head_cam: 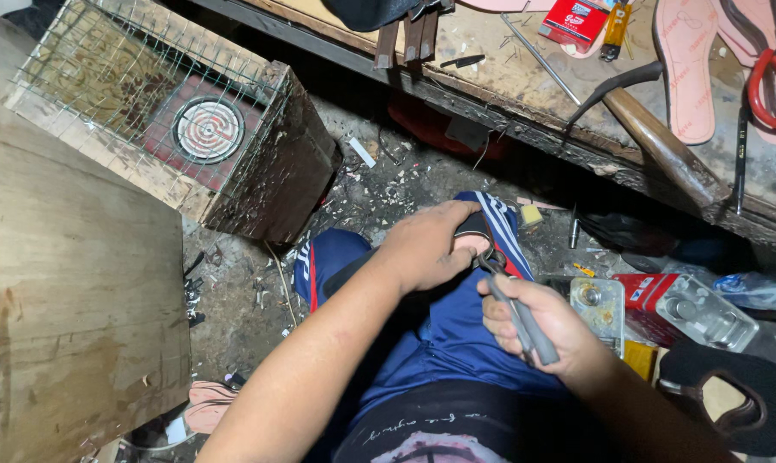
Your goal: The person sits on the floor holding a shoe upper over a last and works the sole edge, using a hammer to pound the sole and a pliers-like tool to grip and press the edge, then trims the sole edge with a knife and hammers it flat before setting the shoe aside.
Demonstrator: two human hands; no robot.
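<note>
Fingers [453,225] of the left hand [426,244] are clamped on a black shoe piece [474,228]; grey-handled pliers [516,313], gripped in the right hand [542,330], are angled up-left, tip touching it

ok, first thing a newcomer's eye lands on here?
Centre frame: the left hand grips a dark shoe on the lap while the right hand works grey-handled pliers at it. Next, upper left, a wooden box under wire mesh holding a round coil heater. Red scissors lie on the bench, top right.
</note>
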